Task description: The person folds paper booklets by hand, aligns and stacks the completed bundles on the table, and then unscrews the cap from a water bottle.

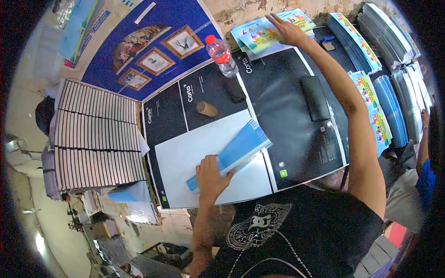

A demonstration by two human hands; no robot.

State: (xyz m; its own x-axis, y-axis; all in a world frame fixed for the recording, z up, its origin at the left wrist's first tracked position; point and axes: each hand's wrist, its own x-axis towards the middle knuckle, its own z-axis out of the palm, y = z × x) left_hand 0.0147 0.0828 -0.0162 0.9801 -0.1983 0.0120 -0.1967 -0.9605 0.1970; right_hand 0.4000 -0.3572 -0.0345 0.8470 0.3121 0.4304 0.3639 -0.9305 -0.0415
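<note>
Spreads the right hand [288,33] wide at colourful printed sheets [256,41]; cannot tell whether touching. Grips a fanned blue sheaf [243,144] in the left hand [212,178], over a white sheet [178,155]. Has a black case [315,98], a red-capped bottle [222,56] and a brown roll [207,109] close by, on a black covering [280,97] with white lettering.

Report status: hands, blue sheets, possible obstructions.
Left hand gripping blue sheets over white paper. Right hand open at colourful prints. Red-capped bottle standing near them, possible obstacle.
</note>
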